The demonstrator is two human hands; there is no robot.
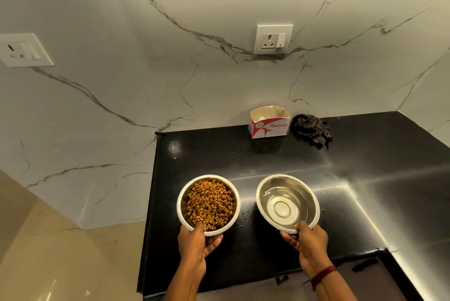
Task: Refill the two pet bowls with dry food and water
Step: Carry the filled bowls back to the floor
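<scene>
The left hand grips the near rim of the kibble bowl, thumb inside; the right hand likewise grips the water bowl

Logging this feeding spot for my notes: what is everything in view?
food bowl: one, steel, counter's left
kibble: heap, brown, filling food bowl
water bowl: one, steel, right of food bowl, holding water
stray kibble piece: one, brown, counter's far left
water drops: several, clear, between the bowls
counter: one, black, below marble wall
steel surface: one, grey, counter's right
carton: one, red-white, open, counter's back
cloth: one, dark checked, beside carton
wall sockets: two, white, marble wall
wristband: one, dark red, right wrist
left hand: one, grip on food bowl's near rim
right hand: one, grip on water bowl's near rim
</scene>
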